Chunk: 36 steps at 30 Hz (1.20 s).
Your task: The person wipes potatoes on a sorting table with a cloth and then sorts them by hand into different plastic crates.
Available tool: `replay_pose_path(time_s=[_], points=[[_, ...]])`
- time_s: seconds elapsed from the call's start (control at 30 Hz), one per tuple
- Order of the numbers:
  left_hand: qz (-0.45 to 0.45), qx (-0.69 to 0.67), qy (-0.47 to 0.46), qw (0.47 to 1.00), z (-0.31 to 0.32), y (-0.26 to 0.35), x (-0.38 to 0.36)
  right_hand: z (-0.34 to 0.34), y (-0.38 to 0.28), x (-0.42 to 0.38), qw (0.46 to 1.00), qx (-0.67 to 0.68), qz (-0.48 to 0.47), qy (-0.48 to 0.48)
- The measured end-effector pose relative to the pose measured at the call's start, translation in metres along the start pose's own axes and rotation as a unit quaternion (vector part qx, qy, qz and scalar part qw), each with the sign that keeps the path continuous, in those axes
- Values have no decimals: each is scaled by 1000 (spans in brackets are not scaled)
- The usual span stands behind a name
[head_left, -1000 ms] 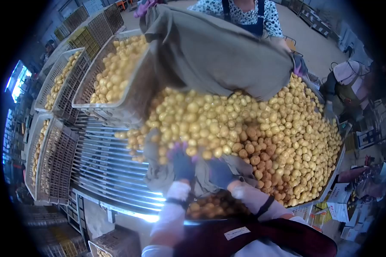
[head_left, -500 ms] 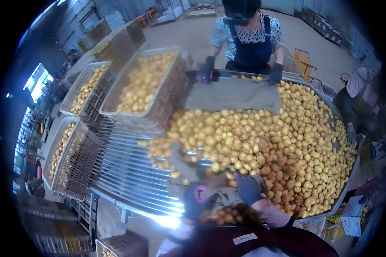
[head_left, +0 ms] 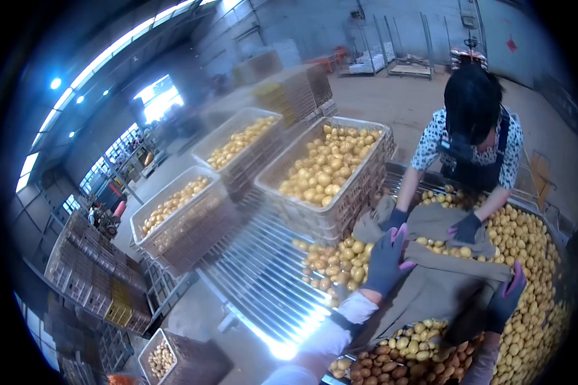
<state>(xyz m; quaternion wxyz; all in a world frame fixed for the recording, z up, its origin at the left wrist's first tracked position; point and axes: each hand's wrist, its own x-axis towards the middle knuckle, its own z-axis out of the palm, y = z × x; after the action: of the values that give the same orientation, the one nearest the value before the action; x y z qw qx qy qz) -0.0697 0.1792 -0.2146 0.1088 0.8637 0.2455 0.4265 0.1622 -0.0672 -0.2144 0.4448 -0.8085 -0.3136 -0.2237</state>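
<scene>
My left hand (head_left: 386, 262), in a dark glove with purple-pink fingertips, grips the left edge of a grey cloth (head_left: 424, 292). The cloth's far right corner is pinched in my right hand (head_left: 506, 296), gloved the same way. Between the two hands the cloth stretches over a heap of potatoes (head_left: 526, 256), with its near part sagging toward me. Browner potatoes (head_left: 392, 366) show below its near edge. Just beyond, a second grey cloth (head_left: 437, 221) lies on the heap under a co-worker's gloved hands (head_left: 467, 229).
The co-worker (head_left: 472, 135) leans over the far side. A metal roller table (head_left: 257, 263) extends left. On it stand a large potato-filled crate (head_left: 350, 221) and two more filled crates (head_left: 186, 247) farther left. Another crate (head_left: 192, 362) stands on the floor, near stacked crates (head_left: 87, 269).
My hands have moved forward and apart, spreading the cloth that was bunched near me. The co-worker has bent forward over the other cloth. My view has tilted up and turned left.
</scene>
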Motion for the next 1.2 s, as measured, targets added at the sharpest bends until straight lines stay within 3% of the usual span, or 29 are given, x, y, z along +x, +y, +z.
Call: replay_pose_path(time_s=[0.03, 0.1, 0.17, 0.27, 0.33, 0.47, 0.53, 0.63, 0.77, 0.8, 0.87, 0.93, 1.0, 1.03, 1.1, 1.17, 1.2], points=[[-22, 22, 25, 999, 33, -13, 0, 14, 4, 5, 999, -33, -10, -10], [-37, -29, -86, 995, 93, -30, -49, 56, 33, -24, 995, -71, -32, -70], [11, 127, -145, 981, 125, -33, -92, 93, 58, -58, 980, -103, -35, -167], [-36, 94, -125, 987, 120, -25, -88, 124, 88, -80, 937, -129, -40, -322], [-36, 99, -133, 986, 123, -27, -91, 138, 104, -74, 918, -132, -38, -371], [-30, 133, -178, 975, 139, -43, -45, 168, 91, -37, 922, -137, 29, -360], [-43, 152, -178, 971, 157, -44, -38, 188, 99, -23, 939, -131, -8, -317], [-63, 154, -136, 977, 172, -31, -48, 199, 112, -36, 919, -224, -60, -318], [28, 201, -232, 951, 154, -7, -109, 201, 146, -93, 906, -205, -244, -278], [34, 172, -265, 948, 139, 5, -126, 175, 134, -101, 905, -176, -224, -317], [62, 140, -356, 922, 130, 13, -167, 77, 17, -78, 858, -116, -144, -479], [79, 105, -408, 904, 92, 26, -187, 62, 4, -90, 770, -102, -68, -626], [53, 74, -484, 871, 69, 49, -173, 64, 16, -113, 771, -171, -87, -607], [21, 61, -535, 843, 57, 59, -148, 41, -26, -101, 795, -220, -116, -553], [-8, 31, -537, 843, 86, 44, -151, 61, -11, -105, 826, -208, -115, -510], [1, -2, -446, 895, 174, 2, -199, 96, 14, -99, 853, -180, -93, -480], [12, 21, -422, 906, 167, 10, -167, 113, 27, -92, 865, -173, -81, -465]])
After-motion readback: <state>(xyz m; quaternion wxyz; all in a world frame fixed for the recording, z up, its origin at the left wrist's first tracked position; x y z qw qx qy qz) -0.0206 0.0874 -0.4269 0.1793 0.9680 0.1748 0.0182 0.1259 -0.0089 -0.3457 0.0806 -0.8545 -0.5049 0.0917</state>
